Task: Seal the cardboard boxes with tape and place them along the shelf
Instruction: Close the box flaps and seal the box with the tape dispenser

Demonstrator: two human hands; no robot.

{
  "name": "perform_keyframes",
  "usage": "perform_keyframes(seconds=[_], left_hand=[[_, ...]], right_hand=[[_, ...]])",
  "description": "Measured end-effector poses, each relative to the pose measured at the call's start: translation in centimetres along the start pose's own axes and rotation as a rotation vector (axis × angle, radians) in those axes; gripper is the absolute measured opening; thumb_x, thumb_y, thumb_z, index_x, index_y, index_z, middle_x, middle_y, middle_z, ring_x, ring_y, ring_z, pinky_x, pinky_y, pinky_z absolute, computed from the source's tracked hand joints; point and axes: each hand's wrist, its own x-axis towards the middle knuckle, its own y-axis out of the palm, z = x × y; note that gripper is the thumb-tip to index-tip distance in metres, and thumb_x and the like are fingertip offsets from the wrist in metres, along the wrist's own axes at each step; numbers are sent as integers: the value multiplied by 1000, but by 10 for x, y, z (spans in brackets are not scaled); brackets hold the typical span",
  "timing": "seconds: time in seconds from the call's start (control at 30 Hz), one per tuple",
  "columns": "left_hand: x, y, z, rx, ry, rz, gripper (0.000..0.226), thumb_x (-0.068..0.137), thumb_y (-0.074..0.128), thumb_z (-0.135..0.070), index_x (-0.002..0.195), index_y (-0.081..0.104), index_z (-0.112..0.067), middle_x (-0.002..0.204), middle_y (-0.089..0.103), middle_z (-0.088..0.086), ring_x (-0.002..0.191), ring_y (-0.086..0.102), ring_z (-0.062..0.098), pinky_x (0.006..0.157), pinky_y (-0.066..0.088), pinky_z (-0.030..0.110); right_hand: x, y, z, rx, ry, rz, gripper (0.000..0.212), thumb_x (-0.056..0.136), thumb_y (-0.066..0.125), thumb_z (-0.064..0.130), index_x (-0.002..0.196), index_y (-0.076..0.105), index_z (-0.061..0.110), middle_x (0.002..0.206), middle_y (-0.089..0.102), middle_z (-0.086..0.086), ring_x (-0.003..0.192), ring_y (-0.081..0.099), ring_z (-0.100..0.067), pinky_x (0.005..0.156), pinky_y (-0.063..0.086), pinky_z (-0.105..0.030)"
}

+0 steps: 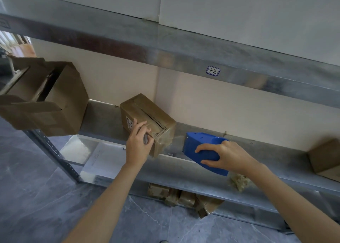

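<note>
The clear tape (175, 137) stretched between box and dispenser is barely visible, and a carton (325, 158) at 3 o'clock is cut off by the frame. The left hand (138, 143) grips the near corner of the small box (147, 114) (top seam gaping), which sits mid-shelf (103, 121). At its 4 o'clock the right hand (226, 156) clasps the blue tape dispenser (198, 145).

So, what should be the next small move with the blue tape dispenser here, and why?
Probably carry the blue plastic tape dispenser in the right hand up over the small brown cardboard box and along its top seam. A clear tape strip stretches from the box's near end to the dispenser, the seam looks open, and the left hand grips that end.
</note>
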Motion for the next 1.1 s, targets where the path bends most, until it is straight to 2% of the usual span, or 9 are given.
perform_keyframes(seconds=[0.23, 0.5, 0.73, 0.83, 0.93, 1.0, 1.1], left_hand=[[-4, 4, 2, -50, -16, 13, 27, 80, 77, -4, 101, 60, -8, 144, 53, 6, 149, 23, 25, 113, 36, 45], [-1, 0, 4, 0, -26, 9, 41, 71, 84, -9, 105, 60, -12, 137, 59, 1, 146, 30, 25, 115, 34, 48], [6, 9, 2, -21, -65, -184, 17, 80, 74, -1, 88, 65, -14, 117, 71, -1, 135, 48, 27, 102, 40, 47], [9, 12, 2, -45, -92, -200, 17, 81, 70, 1, 88, 64, -14, 116, 71, -2, 132, 49, 26, 101, 43, 49], [4, 13, 9, 20, -43, -128, 28, 76, 75, 0, 95, 60, -15, 125, 66, -2, 138, 43, 25, 106, 37, 47], [1, 13, 13, 56, -13, -66, 43, 70, 80, -4, 101, 55, -18, 132, 60, -3, 143, 36, 24, 110, 30, 44], [1, 13, 15, 80, -7, -33, 53, 65, 84, -8, 104, 50, -21, 135, 57, -2, 145, 32, 24, 112, 30, 48]], right_hand=[[4, 0, 0, -20, 9, 32, 36, 92, 47, 58, 128, 45, 52, 74, 66, 5, 48, 43, -12, 57, 46, -22], [9, -1, 1, -3, 16, 47, 36, 93, 52, 55, 128, 47, 52, 77, 66, 11, 45, 40, -6, 52, 33, -13], [9, 0, 1, 15, 24, 23, 35, 92, 55, 54, 126, 51, 50, 73, 64, 13, 42, 38, -6, 49, 27, -12], [8, 2, 2, 15, 37, 47, 36, 92, 52, 56, 127, 48, 52, 79, 67, 11, 44, 41, -6, 51, 31, -13], [8, 3, 2, 16, 47, 69, 36, 92, 50, 58, 128, 45, 53, 86, 69, 8, 49, 46, -8, 53, 38, -14], [9, 2, 2, 16, 44, 63, 36, 92, 50, 57, 128, 46, 53, 86, 69, 9, 48, 45, -7, 52, 36, -14], [10, 0, 2, 14, 40, 49, 35, 92, 53, 55, 127, 48, 52, 83, 68, 11, 44, 41, -6, 50, 30, -13]])
